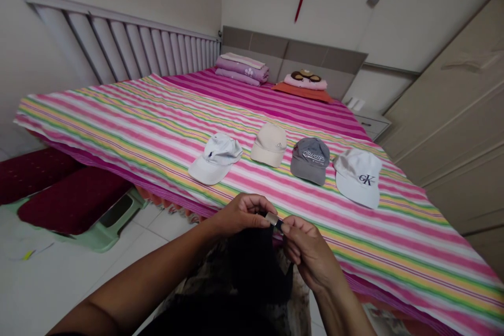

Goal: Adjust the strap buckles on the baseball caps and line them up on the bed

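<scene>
My left hand [242, 214] and my right hand [306, 249] meet in front of me, both pinched on the strap of a black cap [255, 265] that hangs below them. A small silver buckle [272, 218] on the strap shows between my fingertips. Beyond my hands, several caps lie in a row on the striped bed [137, 121]: a white cap with a small dark logo [216, 158], a cream cap [270, 145], a grey cap with white lettering [311, 159] and a white cap with dark letters [359, 176].
Folded purple bedding [242, 69] and a pink and orange pillow [305, 84] lie at the headboard. A nightstand [370, 122] stands at the far right and a wardrobe [452, 115] along the right. Dark red cushions on a green stool [74, 202] sit on the floor at left.
</scene>
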The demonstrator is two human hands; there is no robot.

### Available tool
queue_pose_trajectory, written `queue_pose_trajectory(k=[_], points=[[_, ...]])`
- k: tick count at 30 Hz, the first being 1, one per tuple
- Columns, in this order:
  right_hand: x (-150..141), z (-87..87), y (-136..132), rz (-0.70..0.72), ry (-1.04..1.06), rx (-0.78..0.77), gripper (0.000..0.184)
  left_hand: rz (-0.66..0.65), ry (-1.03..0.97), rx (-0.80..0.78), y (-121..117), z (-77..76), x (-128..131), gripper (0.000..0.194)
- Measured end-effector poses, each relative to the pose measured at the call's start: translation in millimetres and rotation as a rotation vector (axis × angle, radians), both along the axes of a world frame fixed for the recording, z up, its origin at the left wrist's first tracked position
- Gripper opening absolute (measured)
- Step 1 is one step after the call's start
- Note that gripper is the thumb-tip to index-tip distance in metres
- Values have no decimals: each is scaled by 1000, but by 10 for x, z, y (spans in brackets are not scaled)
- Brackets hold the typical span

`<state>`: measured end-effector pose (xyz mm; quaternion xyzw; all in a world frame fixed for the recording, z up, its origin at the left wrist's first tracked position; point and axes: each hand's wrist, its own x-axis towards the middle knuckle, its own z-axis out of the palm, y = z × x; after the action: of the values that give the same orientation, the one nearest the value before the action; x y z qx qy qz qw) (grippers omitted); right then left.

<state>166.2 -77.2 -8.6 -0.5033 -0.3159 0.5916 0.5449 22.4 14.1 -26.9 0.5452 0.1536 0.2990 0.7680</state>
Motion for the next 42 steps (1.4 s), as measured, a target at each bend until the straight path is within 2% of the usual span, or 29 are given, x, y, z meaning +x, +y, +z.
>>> queue_pose_trajectory(k=[42], points=[[-29, -34, 16, -27, 143, -2, 24, -10, -32, -30, -16, -10, -2, 24]])
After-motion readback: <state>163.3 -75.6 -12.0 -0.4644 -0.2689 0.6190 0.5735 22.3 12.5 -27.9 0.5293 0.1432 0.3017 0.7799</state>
